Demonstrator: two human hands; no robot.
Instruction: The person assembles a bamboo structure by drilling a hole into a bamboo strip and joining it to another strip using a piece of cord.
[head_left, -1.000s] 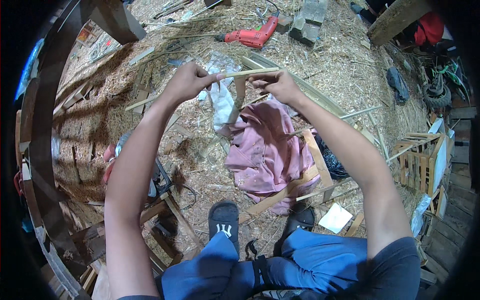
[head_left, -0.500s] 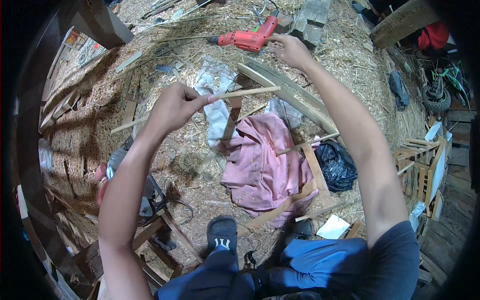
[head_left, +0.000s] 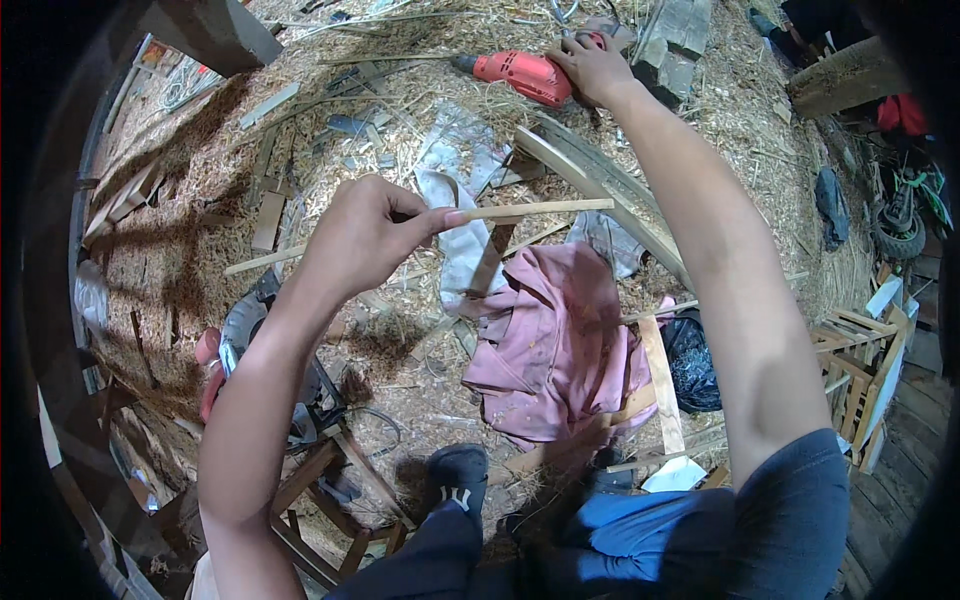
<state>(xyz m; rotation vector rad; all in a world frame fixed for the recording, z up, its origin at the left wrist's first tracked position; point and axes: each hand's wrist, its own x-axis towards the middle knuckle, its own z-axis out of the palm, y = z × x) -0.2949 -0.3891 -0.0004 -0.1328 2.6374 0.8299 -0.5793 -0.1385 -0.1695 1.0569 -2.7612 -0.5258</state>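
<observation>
My left hand (head_left: 370, 230) pinches a thin wooden stick (head_left: 550, 206) held roughly level above the floor. My right hand (head_left: 590, 70) reaches far forward and has its fingers wrapped around the handle end of a red corded drill (head_left: 510, 75) lying on the shavings, partly hiding it. Between my forearms lie crumpled pink cloth (head_left: 540, 340) and a whitish cloth (head_left: 465, 260), with long boards (head_left: 565, 165) beside them. A black plastic bag (head_left: 690, 365) sits under my right forearm.
A power saw (head_left: 250, 330) is at the left. A slatted crate (head_left: 850, 355) and a small wheel (head_left: 898, 235) are at the right. Wooden posts stand top left (head_left: 225, 35) and top right (head_left: 840, 80). Shavings, offcuts and stacked timber (head_left: 670, 50) cover the floor.
My right hand has let go of the stick and moved forward onto the drill. My left hand, still holding the stick, has come lower in the view.
</observation>
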